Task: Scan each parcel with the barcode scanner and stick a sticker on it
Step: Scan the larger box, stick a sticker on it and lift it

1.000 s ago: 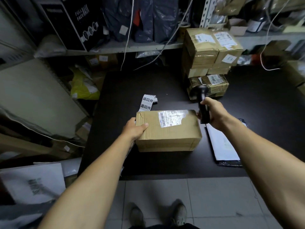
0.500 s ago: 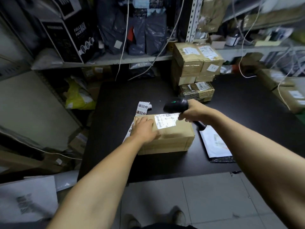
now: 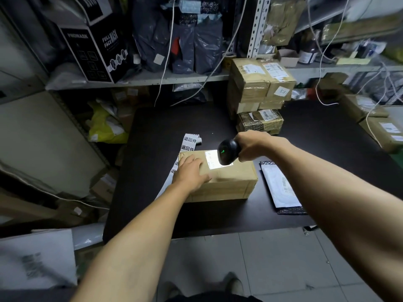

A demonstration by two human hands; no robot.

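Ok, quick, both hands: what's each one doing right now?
Left hand: open, fingers flat on top of the brown cardboard parcel.
Right hand: gripping the black handheld barcode scanner, aimed down at the parcel's white label.

Brown cardboard parcel [image 3: 226,182], white label [image 3: 212,159]; black scanner [image 3: 227,152], green light; black table [image 3: 152,127].
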